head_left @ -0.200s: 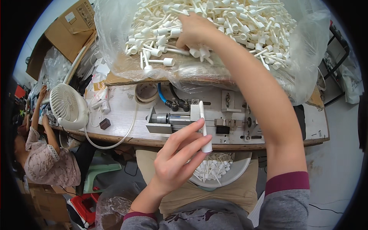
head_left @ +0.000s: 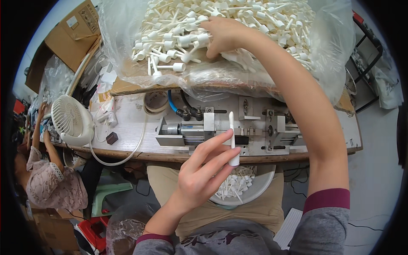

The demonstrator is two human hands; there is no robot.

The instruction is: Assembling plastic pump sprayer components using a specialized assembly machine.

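My left hand (head_left: 202, 172) holds up a white applicator cap (head_left: 233, 159) between its fingertips, the ribbed cap end low and the slim stick with its rounded tip pointing up. This stands in front of a metal clamping fixture (head_left: 193, 131) on the bench. Over at the heap of loose white applicator caps (head_left: 255, 17), my right hand (head_left: 225, 36) curls its fingers and thumb around a ribbed white cap (head_left: 203, 39). Its fingertips are partly hidden among the pieces. Below my left hand, a white bowl (head_left: 265, 187) with several similar pieces rests on my lap.
The heap lies on clear plastic sheeting (head_left: 114, 55) over cardboard. A white fan (head_left: 72, 119), a tape roll (head_left: 156, 102) and a small dark block (head_left: 111, 138) stand on the bench to the left. Another person (head_left: 55, 182) works at far left.
My right hand has drawn slightly right across the heap, and the ribbed cap at its fingers has shifted with it. My left hand keeps its hold; the whole view has shifted a little.
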